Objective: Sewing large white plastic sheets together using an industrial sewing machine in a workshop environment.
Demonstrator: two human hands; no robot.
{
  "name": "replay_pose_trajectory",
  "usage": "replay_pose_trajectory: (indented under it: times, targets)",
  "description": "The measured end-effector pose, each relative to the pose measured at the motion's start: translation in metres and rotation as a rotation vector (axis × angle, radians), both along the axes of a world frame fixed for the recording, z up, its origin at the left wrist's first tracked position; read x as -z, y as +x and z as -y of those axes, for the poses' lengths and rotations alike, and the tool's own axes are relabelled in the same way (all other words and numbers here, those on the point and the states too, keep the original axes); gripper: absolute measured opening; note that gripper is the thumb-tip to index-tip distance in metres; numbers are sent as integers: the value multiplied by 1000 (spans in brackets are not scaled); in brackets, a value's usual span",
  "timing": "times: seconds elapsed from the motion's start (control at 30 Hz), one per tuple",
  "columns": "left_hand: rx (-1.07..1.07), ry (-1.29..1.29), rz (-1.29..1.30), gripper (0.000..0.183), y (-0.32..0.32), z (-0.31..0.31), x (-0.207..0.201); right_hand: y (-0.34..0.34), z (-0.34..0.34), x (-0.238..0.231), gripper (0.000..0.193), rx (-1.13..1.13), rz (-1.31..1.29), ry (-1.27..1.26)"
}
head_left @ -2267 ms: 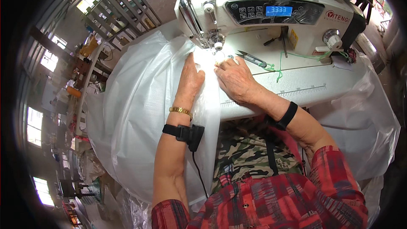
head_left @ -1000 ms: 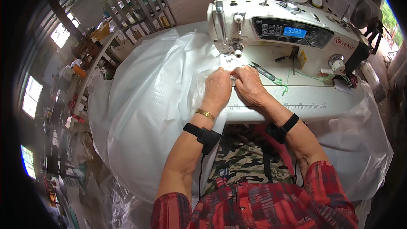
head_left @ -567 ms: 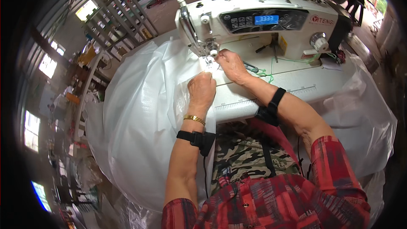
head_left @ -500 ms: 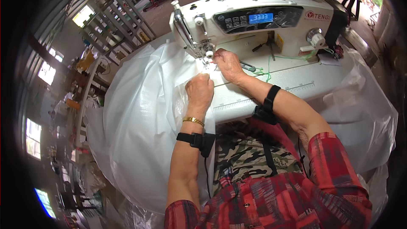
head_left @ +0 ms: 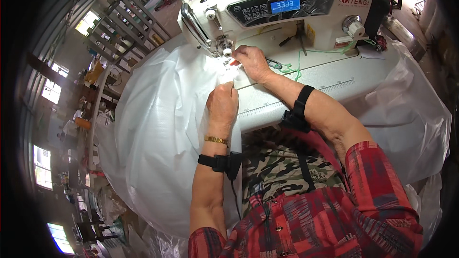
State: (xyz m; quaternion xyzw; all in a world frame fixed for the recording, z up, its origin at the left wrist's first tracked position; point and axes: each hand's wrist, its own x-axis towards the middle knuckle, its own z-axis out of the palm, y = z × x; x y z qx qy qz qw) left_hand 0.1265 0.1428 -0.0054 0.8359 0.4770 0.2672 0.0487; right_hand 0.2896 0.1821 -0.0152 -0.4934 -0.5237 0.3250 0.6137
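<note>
A white sewing machine (head_left: 282, 7) stands in front of me with a lit display. Translucent white plastic sheeting (head_left: 153, 114) spreads over the table's left side and hangs off its front, with part of it under the needle area. Just in front of the presser foot, my left hand (head_left: 223, 102) is closed on the sheeting's edge. My right hand (head_left: 254, 62) is beside the needle, on its right, thumb and fingers pinched together. Something small and red (head_left: 234, 62) shows at those fingertips, too small to name. Glare from the lamp hides detail around the needle.
Small thread snips (head_left: 274, 64) and loose green thread (head_left: 299, 67) lie right of my right hand. A dark-handled tool (head_left: 287, 41) lies under the machine arm. More clear plastic (head_left: 406, 114) drapes over the table's right side. A metal rack (head_left: 122, 26) stands at the back left.
The view has shifted slightly, with the machine now a little higher and more to the left. Both hands stay near the needle; the red bit at my right fingertips shows more plainly.
</note>
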Motion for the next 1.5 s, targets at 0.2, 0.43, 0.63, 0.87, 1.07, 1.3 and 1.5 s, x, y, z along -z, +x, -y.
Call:
replay_pose_trajectory:
  times: [0.2,0.43,0.63,0.87,1.07,1.3,1.5]
  targets:
    - [55,-77,104,27,-4,7,-2,0,-1,2,33,-48,-59,-17]
    - [13,-55,60,26,0,-9,0,0,-2,3,36,-80,-25,-2]
    - [-15,-41,61,21,2,-13,1,2,-7,9,34,-97,-4,2]
    - [65,-56,210,16,-2,2,12,19,-17,26,24,-171,-52,-69]
    - [133,55,139,69,-41,112,31,35,-20,21,34,-258,104,-86]
    - [91,-347,219,81,-154,249,96,10,18,0,28,-186,320,12]
    - [-128,-502,246,79,-241,234,108,-64,140,3,24,-615,1057,334]
